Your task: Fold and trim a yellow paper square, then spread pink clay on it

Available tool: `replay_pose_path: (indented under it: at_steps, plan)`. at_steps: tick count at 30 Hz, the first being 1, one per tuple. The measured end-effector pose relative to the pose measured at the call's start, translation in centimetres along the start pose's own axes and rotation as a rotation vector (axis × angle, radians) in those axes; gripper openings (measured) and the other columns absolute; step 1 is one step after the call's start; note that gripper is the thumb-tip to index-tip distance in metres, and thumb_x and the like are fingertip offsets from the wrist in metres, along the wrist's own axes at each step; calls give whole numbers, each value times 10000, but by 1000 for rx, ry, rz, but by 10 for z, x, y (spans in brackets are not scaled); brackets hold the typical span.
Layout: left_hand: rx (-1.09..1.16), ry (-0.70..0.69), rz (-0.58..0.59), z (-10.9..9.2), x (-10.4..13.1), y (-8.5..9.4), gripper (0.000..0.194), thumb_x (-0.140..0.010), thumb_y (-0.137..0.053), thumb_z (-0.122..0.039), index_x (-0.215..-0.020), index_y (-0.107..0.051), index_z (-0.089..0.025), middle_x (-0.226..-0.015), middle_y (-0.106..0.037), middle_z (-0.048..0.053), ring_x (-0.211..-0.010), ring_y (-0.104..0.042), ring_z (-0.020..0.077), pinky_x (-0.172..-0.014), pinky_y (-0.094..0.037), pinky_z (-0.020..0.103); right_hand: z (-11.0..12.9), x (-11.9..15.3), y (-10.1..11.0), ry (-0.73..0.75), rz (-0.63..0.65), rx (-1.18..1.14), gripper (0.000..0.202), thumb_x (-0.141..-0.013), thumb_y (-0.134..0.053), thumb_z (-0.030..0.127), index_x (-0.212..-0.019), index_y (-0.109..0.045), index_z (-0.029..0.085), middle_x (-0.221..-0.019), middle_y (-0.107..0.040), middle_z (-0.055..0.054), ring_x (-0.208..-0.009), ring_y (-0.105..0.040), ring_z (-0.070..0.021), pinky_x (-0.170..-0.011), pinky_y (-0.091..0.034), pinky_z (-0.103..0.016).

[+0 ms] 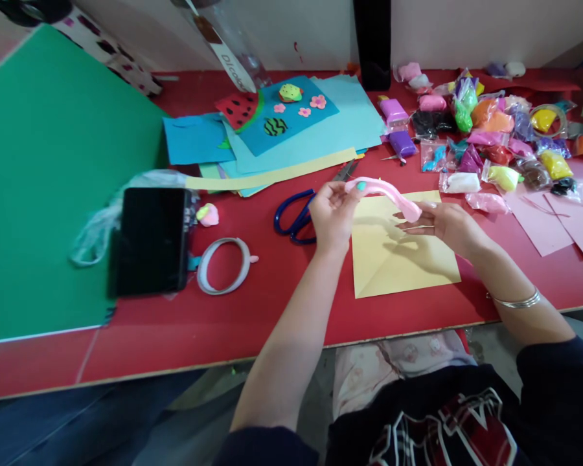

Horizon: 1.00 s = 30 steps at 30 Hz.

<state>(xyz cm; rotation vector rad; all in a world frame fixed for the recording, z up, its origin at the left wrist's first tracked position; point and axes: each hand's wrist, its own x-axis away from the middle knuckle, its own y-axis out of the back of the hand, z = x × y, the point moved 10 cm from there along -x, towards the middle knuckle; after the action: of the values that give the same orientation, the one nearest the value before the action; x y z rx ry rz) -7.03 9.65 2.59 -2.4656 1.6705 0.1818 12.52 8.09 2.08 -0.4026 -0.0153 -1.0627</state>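
Note:
A long curved strip of pink modelling clay (386, 188) hangs between my two hands above a yellow sheet of paper (403, 252). My left hand (333, 213) pinches its left end between thumb and fingers, the thumbnail green. At the other end, my right hand (449, 226) has its thumb and fingers around the thicker tip, the lower fingers stretched out beneath it. Just left of my left hand lie blue-handled scissors (291, 223), partly hidden by that hand. Both hands cast shadows on the yellow sheet.
Several bagged clays (490, 139) crowd the back right. Pink paper pieces (539, 220) lie at the right. A tape roll (223, 265), a black tablet-like device (150, 239) and a green board (63, 194) stand left. Blue papers (354, 116) with clay decorations lie behind.

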Motion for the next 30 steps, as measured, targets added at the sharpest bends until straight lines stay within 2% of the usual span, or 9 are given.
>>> replay_pose_path:
  at_steps: [4, 7, 9, 12, 18, 21, 23, 26, 30]
  plan:
    - [-218, -232, 236, -23, 25, -43, 407, -651, -783, -572, -792, -662, -210, -1049, -637, 66, -1012, -631, 220, -831, -521, 342, -6, -1, -6, -2, -23, -26, 403, -766, -711, 516, -1045, -695, 225, -1154, -702, -51, -1036, -682, -180, -987, -530, -339]
    - [-272, -316, 320, -36, 35, -53, 550, -631, -808, -557, -1036, -643, -224, -1224, -617, 101, -1179, -570, 268, -893, -505, 378, 1, 1, -5, 29, -39, 33, 410, -741, -753, 476, -1041, -694, 203, -1056, -724, -50, -967, -698, -165, -903, -561, -295]
    - [-255, -311, 422, -38, 36, -57, 554, -680, -778, -536, -1108, -631, -216, -1232, -648, 105, -1177, -587, 266, -916, -501, 379, 0, 3, -9, -11, 23, 121, 398, -770, -725, 485, -997, -694, 159, -923, -732, -65, -809, -712, -156, -757, -594, -285]
    - [-253, -254, 603, -34, 36, -63, 308, -762, -713, -457, -935, -705, -202, -1010, -746, 72, -970, -686, 224, -878, -528, 347, -3, 4, -14, -35, 93, 225, 408, -789, -698, 505, -943, -665, 128, -800, -713, -58, -631, -678, -122, -597, -580, -259]
    - [-159, -41, 408, -20, 14, -37, 260, -615, -788, -387, -736, -702, -173, -752, -749, 46, -704, -702, 195, -694, -569, 300, 31, 7, 4, 296, -120, 298, 324, -775, -735, 435, -898, -641, 151, -649, -679, -4, -533, -632, -98, -547, -552, -250]
    - [-14, 120, 305, -4, 5, -25, 322, -555, -814, -381, -764, -685, -173, -691, -723, 25, -622, -682, 176, -620, -560, 284, 44, 12, 4, 383, -87, 264, 217, -773, -749, 366, -821, -696, 161, -671, -692, -5, -548, -628, -88, -556, -548, -237]
    - [34, 156, 193, 1, 1, -15, 334, -549, -817, -382, -766, -659, -181, -657, -696, 5, -594, -664, 157, -607, -546, 273, 42, 12, -1, 337, -23, 241, 192, -764, -757, 348, -805, -719, 165, -679, -697, -6, -556, -629, -88, -567, -548, -236]
    - [-27, 37, 65, -13, 6, -8, 298, -585, -811, -402, -720, -642, -196, -722, -692, 9, -655, -648, 144, -607, -514, 252, 21, 8, -11, 143, 38, 267, 279, -763, -746, 407, -881, -740, 154, -761, -722, -35, -638, -663, -111, -646, -566, -258]
    - [-225, -220, 269, -45, 35, -44, 130, -687, -761, -296, -763, -685, -225, -766, -705, 0, -678, -629, 136, -642, -494, 263, 9, 4, -11, 73, -34, 232, 402, -816, -649, 525, -973, -732, 165, -957, -735, -72, -857, -691, -153, -827, -558, -310]
